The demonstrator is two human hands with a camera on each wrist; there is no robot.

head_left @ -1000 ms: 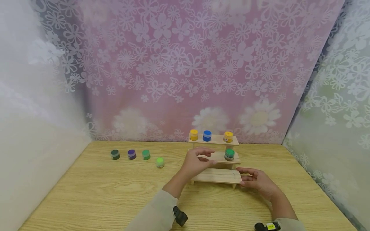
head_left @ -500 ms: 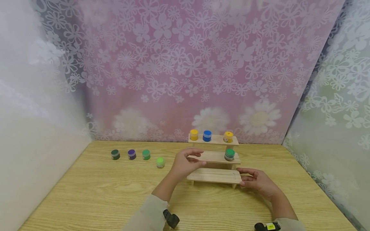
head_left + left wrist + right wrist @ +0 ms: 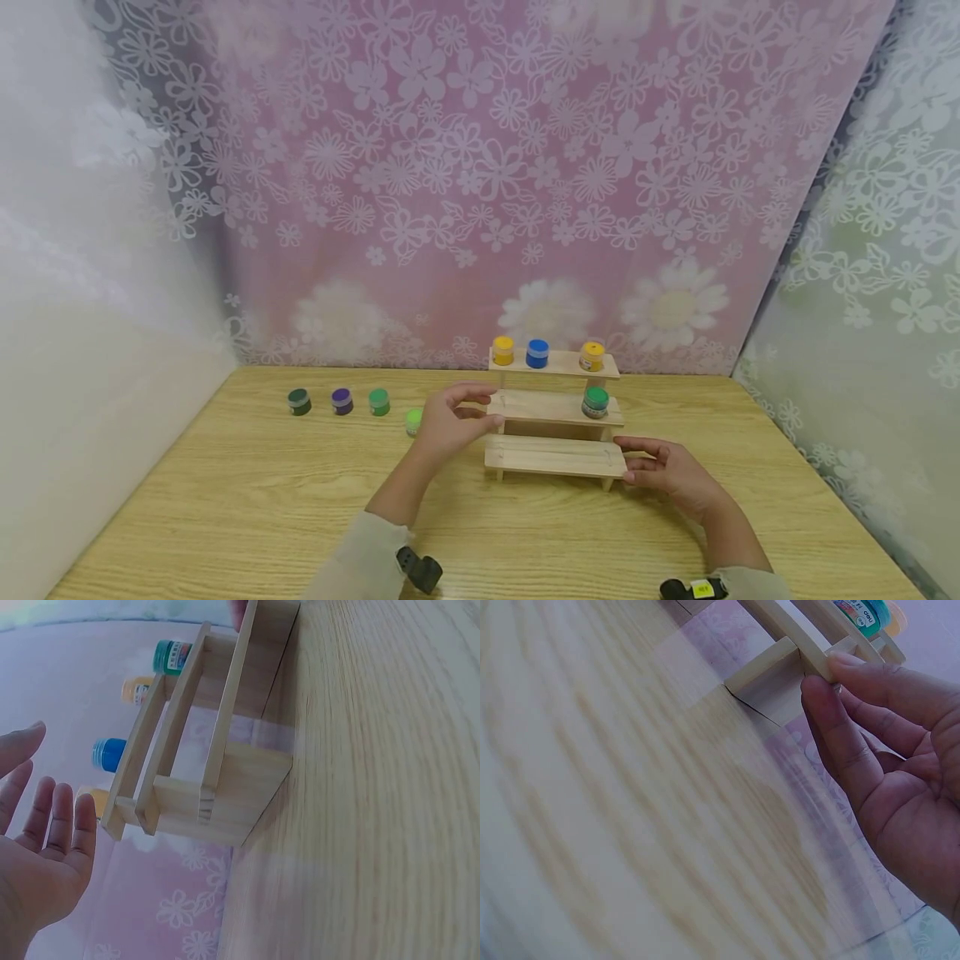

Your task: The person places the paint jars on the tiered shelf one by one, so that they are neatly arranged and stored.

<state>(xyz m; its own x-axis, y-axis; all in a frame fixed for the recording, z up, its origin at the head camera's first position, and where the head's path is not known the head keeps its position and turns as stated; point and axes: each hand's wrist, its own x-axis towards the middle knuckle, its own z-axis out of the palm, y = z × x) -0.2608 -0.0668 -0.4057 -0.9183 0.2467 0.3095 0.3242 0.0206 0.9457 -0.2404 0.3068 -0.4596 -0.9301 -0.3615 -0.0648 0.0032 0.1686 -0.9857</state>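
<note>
Pale wood formed the three-step stand (image 3: 255,774), which stood upright on the wood-grained surface (image 3: 300,517), a little right of the middle. At its right end the right hand (image 3: 675,479) pinched the lowest shelf (image 3: 555,457), thumb at the near corner, fingers along the end, a hold that seemed meant to keep the frame from sliding. Just beyond the left end hung the left hand (image 3: 450,422), its fingers loosely spread, thumb apart, with nothing between them and so, I judged, no weight to bear. On the top shelf (image 3: 564,362), a yellow jar (image 3: 503,351) and a blue jar (image 3: 537,354) sat near each other at the left, an orange-yellow jar (image 3: 592,357) well apart at the right; the height left every lid in sight. One green jar (image 3: 596,402) occupied the right end of the middle shelf (image 3: 543,407). Far left on the surface, a dark green jar (image 3: 299,402), a purple jar (image 3: 342,402) and a mid-green jar (image 3: 378,402) made a row, spaced perhaps for easy grasping; a lime jar (image 3: 412,422) stood nearer, partly hidden by the left hand.
</note>
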